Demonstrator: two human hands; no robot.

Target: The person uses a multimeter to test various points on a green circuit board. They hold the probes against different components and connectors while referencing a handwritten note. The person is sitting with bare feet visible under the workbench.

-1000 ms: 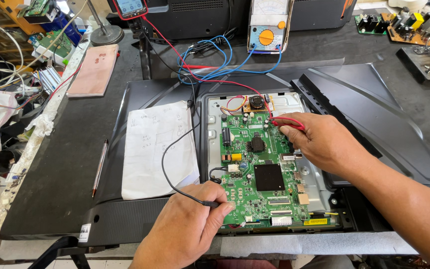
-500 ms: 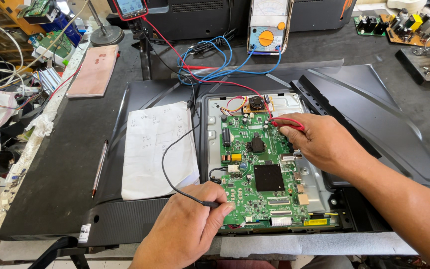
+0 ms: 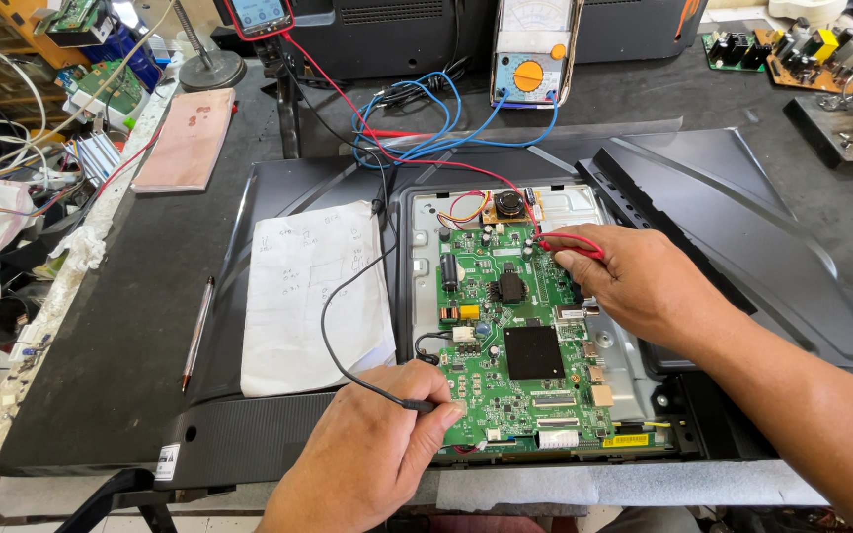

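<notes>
A green circuit board (image 3: 520, 341) lies in a metal tray inside the opened back of a flat black television (image 3: 278, 415). My left hand (image 3: 372, 449) pinches a black test probe (image 3: 425, 405) against the board's lower left edge; its black lead loops up across the paper. My right hand (image 3: 634, 281) holds a red test probe (image 3: 570, 242) with its tip on the board's upper right area. The red lead runs back toward the meters.
A sheet of handwritten notes (image 3: 313, 296) lies left of the board, with a pen (image 3: 196, 336) beside it. An analog meter (image 3: 530, 54) and a red digital meter (image 3: 259, 15) stand at the back. A removed black cover (image 3: 742, 227) rests on the right. Loose boards and wires crowd the left edge.
</notes>
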